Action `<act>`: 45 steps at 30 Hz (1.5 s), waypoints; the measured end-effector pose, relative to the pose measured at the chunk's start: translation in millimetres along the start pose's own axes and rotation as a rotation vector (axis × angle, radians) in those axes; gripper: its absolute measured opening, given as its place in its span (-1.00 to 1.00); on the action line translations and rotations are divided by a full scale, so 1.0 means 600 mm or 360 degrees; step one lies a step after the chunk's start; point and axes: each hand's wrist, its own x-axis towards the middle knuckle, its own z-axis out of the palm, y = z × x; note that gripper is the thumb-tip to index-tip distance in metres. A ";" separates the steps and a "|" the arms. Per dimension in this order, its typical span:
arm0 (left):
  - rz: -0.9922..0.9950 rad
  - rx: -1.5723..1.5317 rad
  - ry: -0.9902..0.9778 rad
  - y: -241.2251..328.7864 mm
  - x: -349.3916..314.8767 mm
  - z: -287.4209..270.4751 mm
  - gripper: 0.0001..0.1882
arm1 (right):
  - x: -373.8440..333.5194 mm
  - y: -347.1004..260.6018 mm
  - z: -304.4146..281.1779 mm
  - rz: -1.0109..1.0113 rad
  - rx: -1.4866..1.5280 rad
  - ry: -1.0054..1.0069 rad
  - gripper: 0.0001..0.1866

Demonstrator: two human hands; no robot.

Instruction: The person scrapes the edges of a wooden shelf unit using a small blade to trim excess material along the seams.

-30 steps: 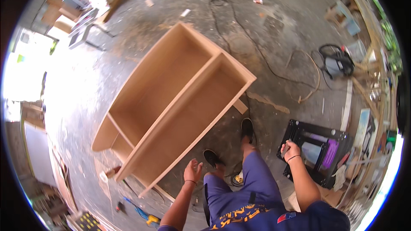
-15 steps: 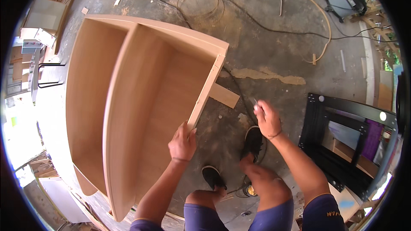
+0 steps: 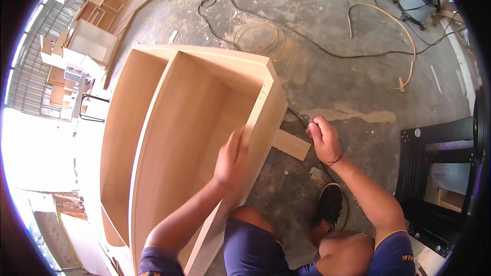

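One left hand (image 3: 231, 158) and one right hand (image 3: 326, 140) are seen, two in all, with one wooden cabinet (image 3: 176, 133), one flat piece of wood (image 3: 291, 144) and one black shoe (image 3: 329, 202). Near the right edge of the floor (image 3: 353, 79), one vacuum cleaner (image 3: 413, 6), one tan hose (image 3: 412, 51) and one black frame (image 3: 413, 174) can be counted.

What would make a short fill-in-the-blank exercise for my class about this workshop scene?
1. The hand at the edge of the wooden cabinet is the person's ____ one.
2. The frame at the picture's right edge is coloured ____.
3. The vacuum cleaner is in the picture's upper ____ corner.
4. The dark cable lies along the ____.

Missing words: left; black; right; floor.
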 end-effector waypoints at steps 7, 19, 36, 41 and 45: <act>-0.0059 -0.0205 0.0052 0.060 0.208 0.067 -0.72 | -0.063 0.031 -0.030 0.0322 0.0299 0.0144 -0.81; 0.0187 -0.0067 0.0251 0.015 0.194 0.068 -0.70 | -0.035 0.016 0.002 0.0091 0.0086 0.0079 -0.79; 0.0253 0.0889 0.0226 -0.040 -0.085 -0.009 -0.68 | 0.106 -0.004 0.126 -0.0874 -0.0338 0.0140 -0.80; 0.0228 0.0909 0.0209 -0.045 -0.082 -0.004 -0.67 | 0.181 0.032 0.083 -0.0671 -0.0537 0.0368 -0.84; 0.0185 0.0931 0.0198 -0.044 -0.084 -0.007 -0.67 | 0.123 -0.002 0.111 -0.0907 -0.0296 0.0112 -0.83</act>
